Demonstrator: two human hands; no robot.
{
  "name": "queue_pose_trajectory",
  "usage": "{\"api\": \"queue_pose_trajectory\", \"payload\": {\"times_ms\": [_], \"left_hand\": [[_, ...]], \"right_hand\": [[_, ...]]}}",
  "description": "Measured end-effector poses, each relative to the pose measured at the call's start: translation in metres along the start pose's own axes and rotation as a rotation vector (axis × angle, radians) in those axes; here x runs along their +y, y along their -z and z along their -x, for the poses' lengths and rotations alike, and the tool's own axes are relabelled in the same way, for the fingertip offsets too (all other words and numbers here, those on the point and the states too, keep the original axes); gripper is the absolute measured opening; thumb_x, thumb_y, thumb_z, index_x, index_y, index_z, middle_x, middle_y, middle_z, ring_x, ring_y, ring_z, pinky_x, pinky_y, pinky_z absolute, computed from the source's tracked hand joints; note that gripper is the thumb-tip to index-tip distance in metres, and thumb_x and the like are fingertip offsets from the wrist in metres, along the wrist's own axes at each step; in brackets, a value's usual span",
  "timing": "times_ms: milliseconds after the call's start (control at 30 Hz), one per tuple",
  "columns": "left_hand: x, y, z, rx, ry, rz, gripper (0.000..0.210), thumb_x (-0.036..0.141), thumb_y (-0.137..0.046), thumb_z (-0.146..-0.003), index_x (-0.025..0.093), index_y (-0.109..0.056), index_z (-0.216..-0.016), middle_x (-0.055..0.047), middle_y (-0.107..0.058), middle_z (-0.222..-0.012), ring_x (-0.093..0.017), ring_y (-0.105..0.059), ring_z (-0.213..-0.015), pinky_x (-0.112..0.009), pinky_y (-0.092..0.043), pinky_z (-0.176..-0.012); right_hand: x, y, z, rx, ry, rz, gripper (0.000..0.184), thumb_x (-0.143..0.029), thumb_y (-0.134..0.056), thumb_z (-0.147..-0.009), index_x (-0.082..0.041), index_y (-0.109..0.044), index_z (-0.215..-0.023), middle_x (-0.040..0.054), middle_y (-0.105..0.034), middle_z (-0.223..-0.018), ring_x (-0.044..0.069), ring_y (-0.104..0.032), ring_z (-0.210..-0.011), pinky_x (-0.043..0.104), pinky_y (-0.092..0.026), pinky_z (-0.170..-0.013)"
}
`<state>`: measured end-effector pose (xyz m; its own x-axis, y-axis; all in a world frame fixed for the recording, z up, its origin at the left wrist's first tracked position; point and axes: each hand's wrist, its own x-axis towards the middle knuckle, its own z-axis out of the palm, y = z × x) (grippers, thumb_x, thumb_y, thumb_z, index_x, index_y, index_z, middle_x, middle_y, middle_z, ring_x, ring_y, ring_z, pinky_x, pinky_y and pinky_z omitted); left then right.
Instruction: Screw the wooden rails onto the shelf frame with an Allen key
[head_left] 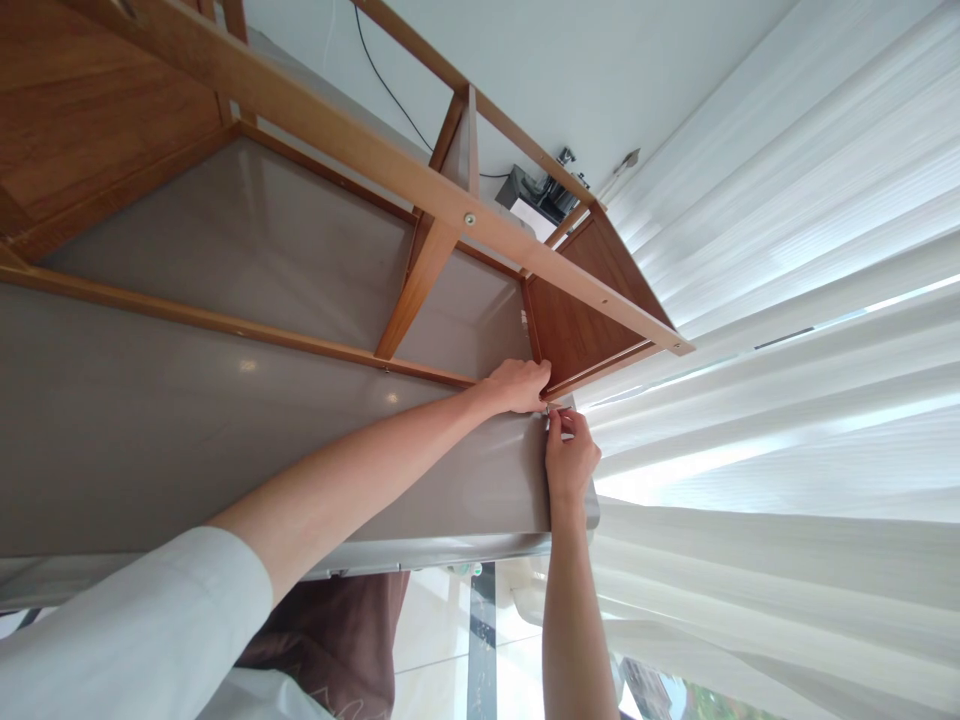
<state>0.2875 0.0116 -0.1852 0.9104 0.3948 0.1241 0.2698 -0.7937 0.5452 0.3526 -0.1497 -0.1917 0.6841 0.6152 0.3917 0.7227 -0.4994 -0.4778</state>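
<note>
A brown wooden frame (517, 245) with side panels, long rails and a slanted middle divider (421, 285) lies on a grey tabletop (315, 440). My left hand (517, 386) is closed round its near right corner, where the lower rail (322, 349) meets the end panel (581, 290). Just beside it, my right hand (571, 455) pinches thumb and fingers together at the corner's outer side. A small metallic glint shows at those fingertips, too small to name. Round metal bolt heads (469, 219) sit in the upper rail.
White curtains (787, 400) hang close to the table's right end. Behind the frame are a black device (536, 205) and a thin dark cable (390, 95) by the pale wall (600, 70). Brown cloth (337, 640) lies below the table's near edge.
</note>
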Motion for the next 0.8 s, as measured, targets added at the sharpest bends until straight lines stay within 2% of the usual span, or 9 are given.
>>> {"api": "queue_pose_trajectory", "payload": {"times_ms": [233,400,600,800], "left_hand": [[0.001,-0.001,-0.001,0.001,0.009,-0.003,0.049,0.047,-0.062,-0.082,0.017,-0.049,-0.119,-0.015,-0.068,-0.115,-0.032,-0.067,-0.104,-0.04,-0.053,-0.084],[0.002,0.001,0.0,-0.002,0.009,-0.006,0.048,0.044,-0.063,-0.081,0.017,-0.049,-0.118,-0.015,-0.068,-0.115,-0.032,-0.066,-0.104,-0.04,-0.053,-0.084],[0.002,0.001,0.001,-0.007,0.016,-0.004,0.046,0.042,-0.063,-0.081,0.018,-0.049,-0.118,-0.015,-0.067,-0.118,-0.032,-0.066,-0.106,-0.039,-0.052,-0.086],[0.001,0.0,0.0,-0.002,0.006,0.001,0.048,0.043,-0.062,-0.082,0.017,-0.049,-0.119,-0.015,-0.067,-0.117,-0.032,-0.066,-0.105,-0.039,-0.053,-0.085]], "right_hand": [[0.014,0.001,-0.012,-0.086,-0.136,-0.188,0.047,-0.063,-0.053,-0.085,-0.018,-0.066,-0.091,0.0069,-0.075,-0.081,0.021,-0.067,-0.07,0.03,-0.047,-0.065],[0.018,0.0,-0.011,-0.067,-0.178,-0.246,0.047,-0.063,-0.057,-0.082,-0.017,-0.065,-0.092,0.0091,-0.075,-0.085,0.022,-0.069,-0.074,0.031,-0.049,-0.066],[0.017,-0.001,-0.007,-0.028,-0.158,-0.188,0.045,-0.062,-0.055,-0.084,-0.018,-0.065,-0.093,0.0092,-0.075,-0.085,0.022,-0.068,-0.073,0.033,-0.049,-0.069],[0.011,-0.001,-0.005,0.009,-0.068,-0.069,0.036,-0.055,-0.05,-0.089,-0.022,-0.063,-0.092,0.005,-0.074,-0.086,0.02,-0.066,-0.073,0.031,-0.045,-0.07]]}}
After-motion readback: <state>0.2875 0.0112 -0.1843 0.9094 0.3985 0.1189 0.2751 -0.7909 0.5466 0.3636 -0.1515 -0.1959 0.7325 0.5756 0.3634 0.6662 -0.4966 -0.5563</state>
